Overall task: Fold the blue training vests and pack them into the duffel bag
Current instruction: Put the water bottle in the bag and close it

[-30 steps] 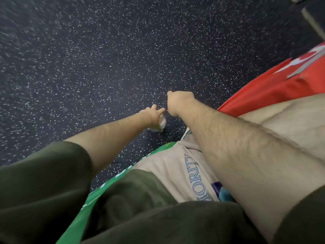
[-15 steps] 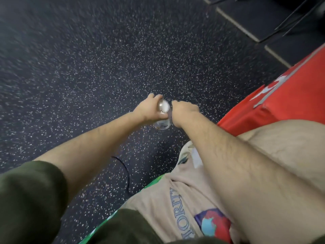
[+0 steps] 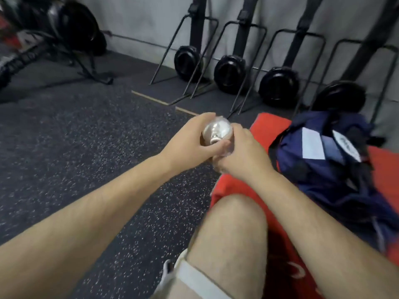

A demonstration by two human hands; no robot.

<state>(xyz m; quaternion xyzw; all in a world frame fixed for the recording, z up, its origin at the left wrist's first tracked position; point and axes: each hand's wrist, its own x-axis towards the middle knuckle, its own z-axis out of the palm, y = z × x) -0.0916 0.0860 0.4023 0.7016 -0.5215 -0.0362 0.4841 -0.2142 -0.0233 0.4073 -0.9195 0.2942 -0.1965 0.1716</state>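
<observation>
While holding a clear bottle (image 3: 217,129) out in front above the dark speckled floor (image 3: 86,152), grips it from both sides. Wraps the left hand (image 3: 187,141) round the bottle's left flank, fingers (image 3: 205,116) curled over the far side, thumb laid across the near side. Closes the right hand (image 3: 241,154) round the bottle's lower right part, back of the hand upward, its fingers curled under and mostly hidden. Points the bottle's rounded, shiny end toward the head camera; cannot tell through the blur whether base or neck. Just right of the hands, a navy duffel bag (image 3: 323,169), slumped on a red mat (image 3: 265,126) and lying beyond the right forearm; cannot tell whether touching it. On the bag's top, a white patch (image 3: 313,145) with a pale blue panel beside it; cannot tell whether part of the bag or folded cloth, so cannot place the vests with any certainty. Below the hands, a bare knee (image 3: 235,223), with beige shorts (image 3: 194,283) at the bottom edge. Along the grey wall (image 3: 151,18), four black stands (image 3: 195,22), each with a black disc (image 3: 230,72) at its foot. At upper left, dark equipment (image 3: 71,24), too blurred to name.
</observation>
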